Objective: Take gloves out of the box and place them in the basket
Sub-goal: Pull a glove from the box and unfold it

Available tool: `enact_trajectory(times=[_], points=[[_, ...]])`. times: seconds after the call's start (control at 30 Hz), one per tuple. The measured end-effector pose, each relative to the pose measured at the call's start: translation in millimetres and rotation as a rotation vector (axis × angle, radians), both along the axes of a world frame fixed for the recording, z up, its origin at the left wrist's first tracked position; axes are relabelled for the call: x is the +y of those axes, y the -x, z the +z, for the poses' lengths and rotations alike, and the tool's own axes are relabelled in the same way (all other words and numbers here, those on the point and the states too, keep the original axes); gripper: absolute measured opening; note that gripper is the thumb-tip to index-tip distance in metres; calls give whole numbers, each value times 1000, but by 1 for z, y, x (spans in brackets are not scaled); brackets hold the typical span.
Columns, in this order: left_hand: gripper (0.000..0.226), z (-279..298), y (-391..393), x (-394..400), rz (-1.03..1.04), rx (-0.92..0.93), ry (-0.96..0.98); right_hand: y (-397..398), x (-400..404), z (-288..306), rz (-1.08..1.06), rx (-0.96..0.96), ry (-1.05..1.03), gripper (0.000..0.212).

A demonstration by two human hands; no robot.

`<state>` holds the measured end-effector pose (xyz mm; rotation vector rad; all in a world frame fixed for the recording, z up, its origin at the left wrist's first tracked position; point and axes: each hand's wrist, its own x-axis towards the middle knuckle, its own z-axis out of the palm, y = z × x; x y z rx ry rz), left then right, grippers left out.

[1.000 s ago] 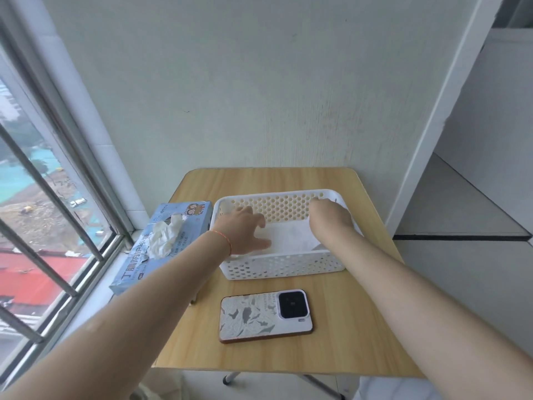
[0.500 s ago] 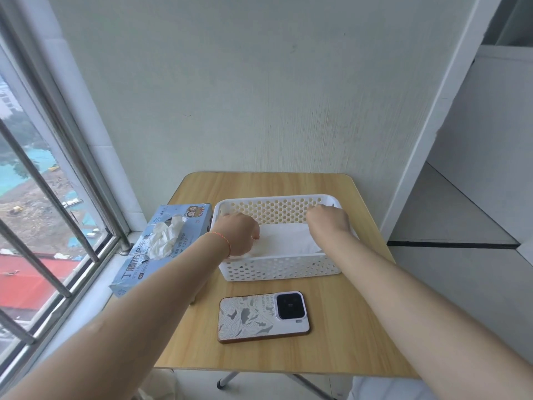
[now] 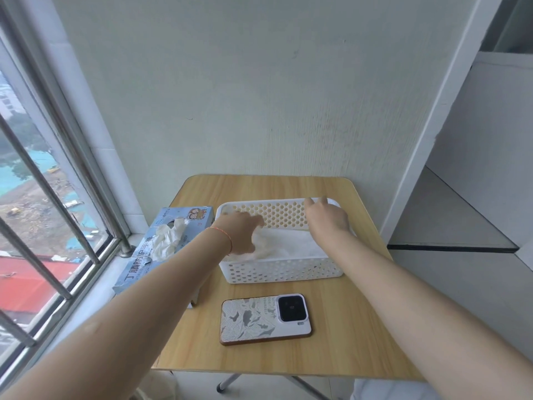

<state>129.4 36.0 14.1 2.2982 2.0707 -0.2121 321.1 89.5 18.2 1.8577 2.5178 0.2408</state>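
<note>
A white perforated basket [image 3: 282, 273] stands on the middle of the small wooden table. White gloves [image 3: 291, 247] lie in it. My left hand [image 3: 241, 235] reaches down into the basket's left side, fingers curled into a bunched-up part of the gloves. Over the basket's right rear corner hovers my right hand [image 3: 327, 221], fingers loose near the far rim and holding nothing. The blue glove box [image 3: 135, 271] lies on the windowsill left of the table, with a crumpled white glove [image 3: 168, 241] sticking out of its slot.
A phone [image 3: 264, 319] in a patterned case lies face down on the table in front of the basket. A wall rises just behind the table [image 3: 360, 336]. A barred window [image 3: 43, 197] runs along the left. Floor drops away on the right.
My left hand went from flat on the gloves to curled into them. My right hand rose from the gloves toward the basket's far rim.
</note>
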Motion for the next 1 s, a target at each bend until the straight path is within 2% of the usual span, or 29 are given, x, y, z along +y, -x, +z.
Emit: enact_trajectory(times=[0.1,0.17,0.23,0.33,0.4,0.53,0.63,0.73,0.8,0.93,1.0], points=[[48,11,9,-11,1,-231,-413,19,-2,10,79,65,-50,40],[44,14,26,-21,119,-337,-663,44,-6,14,155,151,-62,22],[42,15,44,-29,274,-401,-728,66,-10,16,214,282,-56,10],[42,8,88,-51,495,-432,-634,114,-25,15,339,498,35,13],[47,2,108,-63,561,-516,-534,139,-33,14,408,564,68,17],[82,-9,135,-86,541,-791,-339,183,-42,6,480,577,135,24],[99,-22,144,-93,496,-775,-224,202,-45,3,487,495,241,29],[114,-30,149,-92,484,-756,-212,208,-49,1,485,417,286,21],[117,-31,151,-91,482,-758,-223,209,-49,-1,460,446,261,17],[114,-34,151,-92,450,-759,-257,213,-44,-3,459,466,249,40],[108,-36,149,-91,448,-764,-290,215,-42,-3,469,388,287,38]])
